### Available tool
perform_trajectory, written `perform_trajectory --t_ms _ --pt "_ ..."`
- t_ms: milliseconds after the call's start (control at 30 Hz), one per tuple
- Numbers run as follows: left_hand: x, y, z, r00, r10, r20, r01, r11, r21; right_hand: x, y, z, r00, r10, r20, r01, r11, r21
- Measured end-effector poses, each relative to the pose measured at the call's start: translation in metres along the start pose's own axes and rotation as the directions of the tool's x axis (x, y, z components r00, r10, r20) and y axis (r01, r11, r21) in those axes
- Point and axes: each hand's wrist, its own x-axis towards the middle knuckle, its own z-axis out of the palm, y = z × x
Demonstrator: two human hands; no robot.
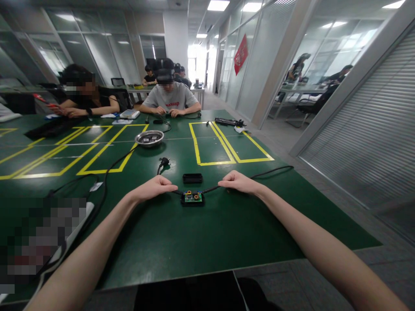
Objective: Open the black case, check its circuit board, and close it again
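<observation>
A small open black case with a green circuit board (192, 198) lies on the green table (201, 242) in front of me. Black cables run out of both its sides. My left hand (155, 187) is closed in a pinch on the cable just left of the case. My right hand (238, 181) is closed on the cable (272, 171) to the right of it. A separate black cover (192, 178) lies flat just behind the case.
A metal bowl (149, 138) with small parts stands further back, with a black plug (164, 162) near it. Yellow tape outlines (214, 147) mark the table. Two people sit at the far edge with their hands on their own work. A black device (228, 122) lies far right.
</observation>
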Motion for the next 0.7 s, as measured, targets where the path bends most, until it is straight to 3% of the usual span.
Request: perform_trajectory --t_ms 700 --pt "0.0006 -0.0029 -0.0018 0.999 0.012 0.037 -0.014 0.999 0.049 -0.0040 -0.0048 0.0048 0.996 -0.038 0.076 0.040 0.999 -0.024"
